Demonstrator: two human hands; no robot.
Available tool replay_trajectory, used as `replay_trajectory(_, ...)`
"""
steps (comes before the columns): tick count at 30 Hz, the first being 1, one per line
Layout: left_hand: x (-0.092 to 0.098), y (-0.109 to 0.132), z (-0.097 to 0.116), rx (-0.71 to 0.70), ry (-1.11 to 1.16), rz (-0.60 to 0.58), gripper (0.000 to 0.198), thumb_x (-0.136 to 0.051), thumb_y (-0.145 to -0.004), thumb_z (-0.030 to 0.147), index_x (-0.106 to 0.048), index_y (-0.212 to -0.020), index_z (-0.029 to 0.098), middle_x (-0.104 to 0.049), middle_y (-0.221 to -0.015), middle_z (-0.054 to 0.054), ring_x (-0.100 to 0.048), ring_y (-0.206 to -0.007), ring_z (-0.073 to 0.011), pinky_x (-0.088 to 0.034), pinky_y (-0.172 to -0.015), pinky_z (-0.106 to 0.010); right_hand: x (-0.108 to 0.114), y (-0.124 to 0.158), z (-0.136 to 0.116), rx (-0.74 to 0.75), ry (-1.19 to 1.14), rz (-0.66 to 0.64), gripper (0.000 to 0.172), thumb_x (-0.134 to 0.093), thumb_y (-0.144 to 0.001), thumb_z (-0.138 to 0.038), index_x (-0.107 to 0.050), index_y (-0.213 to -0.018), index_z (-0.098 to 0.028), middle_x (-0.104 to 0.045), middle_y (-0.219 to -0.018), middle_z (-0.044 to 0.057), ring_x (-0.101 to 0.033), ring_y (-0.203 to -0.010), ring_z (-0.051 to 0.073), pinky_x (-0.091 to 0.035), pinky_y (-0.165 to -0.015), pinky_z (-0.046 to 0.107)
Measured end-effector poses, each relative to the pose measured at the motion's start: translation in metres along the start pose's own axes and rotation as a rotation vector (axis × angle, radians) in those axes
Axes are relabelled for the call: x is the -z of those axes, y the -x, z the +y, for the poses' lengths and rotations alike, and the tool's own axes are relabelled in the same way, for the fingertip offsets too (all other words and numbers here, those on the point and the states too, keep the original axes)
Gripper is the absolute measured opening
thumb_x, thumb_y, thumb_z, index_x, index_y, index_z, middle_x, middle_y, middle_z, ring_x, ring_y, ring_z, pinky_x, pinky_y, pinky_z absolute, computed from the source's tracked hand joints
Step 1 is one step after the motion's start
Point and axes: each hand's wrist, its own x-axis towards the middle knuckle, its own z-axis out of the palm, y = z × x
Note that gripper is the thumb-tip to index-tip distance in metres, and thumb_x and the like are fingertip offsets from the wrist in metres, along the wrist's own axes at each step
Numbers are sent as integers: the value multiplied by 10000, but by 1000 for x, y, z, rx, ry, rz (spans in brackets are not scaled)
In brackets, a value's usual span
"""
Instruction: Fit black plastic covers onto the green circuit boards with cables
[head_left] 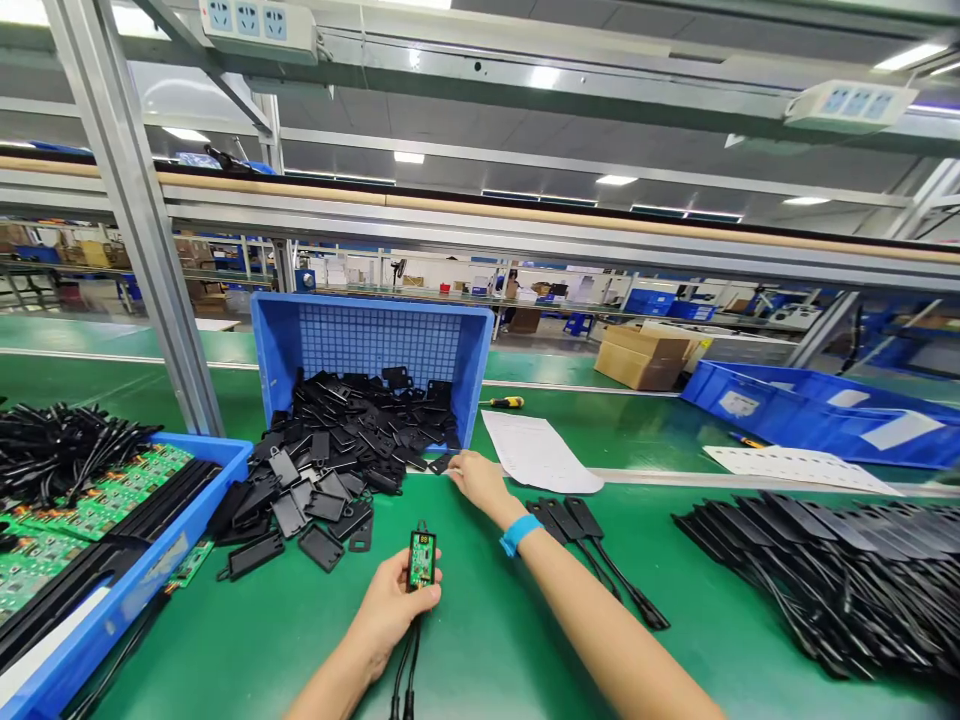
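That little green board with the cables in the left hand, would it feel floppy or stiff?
The board is probably stiff and light: the left hand pinches it upright with fingertips. Its black cables look floppy, drooping below the hand.

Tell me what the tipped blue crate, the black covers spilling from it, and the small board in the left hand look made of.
Blue crate: likely moulded plastic; grid-patterned wall, dull sheen.
Black covers: probably matte moulded plastic; identical shapes, soft highlights.
Small board, held in the left hand: green circuit-board laminate, slightly glossy, in a black frame, seemingly plastic.
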Motion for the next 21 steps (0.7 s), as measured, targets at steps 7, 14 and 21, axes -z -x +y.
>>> replay_trajectory(7, 0, 6, 13, 99, 91, -61, 615, -789, -606, 430, -558, -1097, 141, -658, -946, -100, -629, -696, -142, -469, -591, -237, -17, -21, -23, 32, -119, 44, 112, -579, -877, -178, -653, -847, -99, -667, -872, 168, -553, -995, 291, -406, -851, 333)
replay_trajectory(14, -2, 8, 15, 112, 101, -85, 653, -819, -576, 391, -535, -1100, 123, -665, -914, -107, -601, -613, -107, -458, -553, -218, 14, 33, -15, -25, -377, 191, 370, -227, -992, -262, -568, -1031, -121, -633, -844, 93, -603, -740, 194, -469, -692, 291)
replay_trajectory(21, -4, 10, 16, 128, 40, -174, 631, -870, -469, 275, -584, -1010, 121, -653, -874, -72, -583, -632, -113, -467, -600, -243, 9, 104, -31, 7, -1240, -25, 384, -525, -841, -496, -623, -957, -143, -581, -688, 15, -516, -525, 124, -427, -491, 238)
